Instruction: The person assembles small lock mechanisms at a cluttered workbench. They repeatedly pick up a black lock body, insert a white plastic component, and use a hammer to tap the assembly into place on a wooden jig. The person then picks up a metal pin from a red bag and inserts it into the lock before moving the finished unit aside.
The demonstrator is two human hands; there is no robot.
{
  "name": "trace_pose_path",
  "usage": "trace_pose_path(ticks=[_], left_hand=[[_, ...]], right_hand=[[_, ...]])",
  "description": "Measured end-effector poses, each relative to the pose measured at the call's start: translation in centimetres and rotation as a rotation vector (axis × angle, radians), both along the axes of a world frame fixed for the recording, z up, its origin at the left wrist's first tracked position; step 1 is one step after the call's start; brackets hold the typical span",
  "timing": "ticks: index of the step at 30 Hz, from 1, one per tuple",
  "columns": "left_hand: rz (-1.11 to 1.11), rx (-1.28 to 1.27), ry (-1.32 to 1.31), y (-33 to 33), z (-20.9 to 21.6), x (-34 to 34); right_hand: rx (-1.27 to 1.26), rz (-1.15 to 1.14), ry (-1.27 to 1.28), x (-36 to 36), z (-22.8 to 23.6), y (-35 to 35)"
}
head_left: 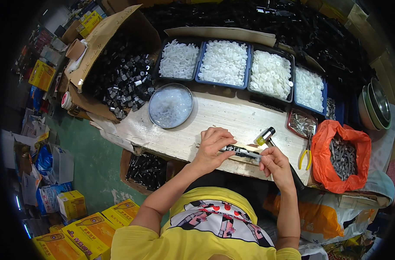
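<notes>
Near the front edge of the workbench [215, 113] lies a narrow black assembly [237, 150] with white and grey bits along it. My left hand [212, 151] curls over its left end, thumb and fingers closed on it. At the other end a small grey plastic part [254, 158] reaches into my right hand [276, 166], whose thumb and fingertips pinch together. The fingers hide much of both pieces. Pale wood shows under the assembly. Just beyond my right hand rests a hammer [265, 136] with a yellow and black head.
Several trays of white plastic parts [223, 62] line the back. A round dish [170, 106] and a carton of black pieces [130, 78] stand left. To the right are a tray of metal pins [301, 123], yellow-handled pliers [305, 159] and an orange bag [322, 143] of grey parts.
</notes>
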State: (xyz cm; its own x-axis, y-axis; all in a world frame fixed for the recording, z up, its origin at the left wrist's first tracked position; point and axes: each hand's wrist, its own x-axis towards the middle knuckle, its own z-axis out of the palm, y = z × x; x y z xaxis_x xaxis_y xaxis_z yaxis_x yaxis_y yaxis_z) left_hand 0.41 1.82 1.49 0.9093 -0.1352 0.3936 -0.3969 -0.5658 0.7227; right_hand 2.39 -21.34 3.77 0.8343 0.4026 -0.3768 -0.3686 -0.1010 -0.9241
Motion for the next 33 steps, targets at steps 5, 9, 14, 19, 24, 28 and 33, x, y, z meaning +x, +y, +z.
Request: trace_pose_path(ticks=[5,9,14,19,24,28,33], left_hand=[[0.036,0.062,0.030,-1.4,-1.2,0.1],[0.041,0.082,0.034,-1.5,-1.3,0.1],[0.050,0.077,0.042,-1.6,-1.4,0.0],[0.059,0.067,0.024,-1.7,-1.4,-0.1],[0.033,0.078,-0.022,-1.6,-1.7,-0.2],[0.017,0.104,-0.025,-1.5,-1.5,0.1],[-0.007,0.115,-0.020,-1.4,-1.2,-0.2]], right_hand=[[-0.089,-0.022,-0.016,0.0,-0.7,0.0],[-0.142,-0.005,-0.041,0.1,-0.8,0.6],[-0.184,0.010,-0.093,0.2,-1.1,1.1],[-0.246,0.005,-0.175,0.1,-1.4,1.2],[-0.398,-0.013,-0.135,0.7,-1.8,1.0],[-0.398,-0.011,-0.106,1.2,-2.6,0.6],[-0.457,0.063,-0.096,1.7,-2.1,0.8]])
